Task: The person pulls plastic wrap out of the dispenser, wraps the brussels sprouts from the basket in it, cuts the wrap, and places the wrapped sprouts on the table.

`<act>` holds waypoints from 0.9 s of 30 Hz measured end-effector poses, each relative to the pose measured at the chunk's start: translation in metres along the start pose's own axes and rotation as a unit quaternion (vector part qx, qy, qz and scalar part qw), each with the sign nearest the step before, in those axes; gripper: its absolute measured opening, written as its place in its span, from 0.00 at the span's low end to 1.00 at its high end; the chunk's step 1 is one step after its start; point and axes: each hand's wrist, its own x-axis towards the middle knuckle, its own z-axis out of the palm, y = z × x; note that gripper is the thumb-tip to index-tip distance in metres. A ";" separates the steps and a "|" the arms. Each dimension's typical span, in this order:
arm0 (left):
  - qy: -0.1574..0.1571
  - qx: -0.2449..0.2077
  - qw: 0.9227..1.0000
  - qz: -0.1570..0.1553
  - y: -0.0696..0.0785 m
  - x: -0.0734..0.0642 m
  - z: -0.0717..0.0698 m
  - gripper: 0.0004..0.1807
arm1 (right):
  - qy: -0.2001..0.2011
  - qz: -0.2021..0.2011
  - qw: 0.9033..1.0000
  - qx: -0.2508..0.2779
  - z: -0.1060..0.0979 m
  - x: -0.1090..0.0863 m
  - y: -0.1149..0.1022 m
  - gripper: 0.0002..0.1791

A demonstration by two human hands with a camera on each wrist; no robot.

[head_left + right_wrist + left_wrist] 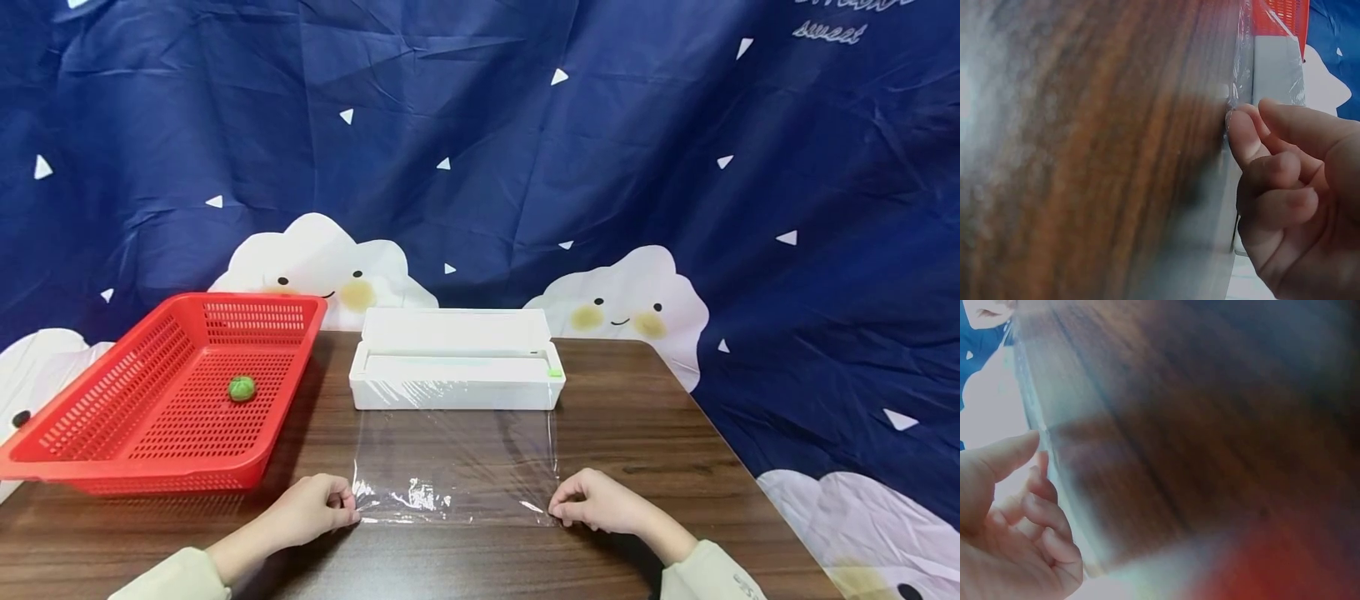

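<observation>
A clear sheet of plastic wrap stretches from a white dispenser box toward the front of the table. At its near left corner my left hand pinches the film between thumb and finger. My right hand pinches the near right corner in the same way. The dispenser's lid stands raised at the back, and a small green tab sits at its right end. In the right wrist view, the film's edge runs up to the fingertips of the right hand. The left wrist view shows the left hand's curled fingers.
A red plastic basket stands on the left of the brown wooden table, with a small round green item inside. Behind the table hangs a dark blue cloth with clouds and white triangles.
</observation>
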 end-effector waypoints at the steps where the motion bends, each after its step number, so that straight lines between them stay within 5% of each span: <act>1: 0.002 -0.006 1.000 0.004 0.000 0.000 0.000 0.11 | -0.001 0.001 1.000 0.001 0.000 0.000 0.000 0.06; 8: 0.022 -0.053 0.998 0.040 0.005 0.004 -0.006 0.09 | -0.005 0.003 1.000 0.008 -0.001 0.000 -0.001 0.06; 21: 0.029 -0.146 0.987 0.055 0.033 0.011 -0.040 0.05 | -0.008 0.012 1.000 0.012 -0.001 -0.001 -0.002 0.05; 27: 0.048 -0.159 0.986 0.010 0.043 0.012 -0.064 0.09 | -0.013 0.018 1.000 -0.004 -0.001 -0.001 -0.003 0.06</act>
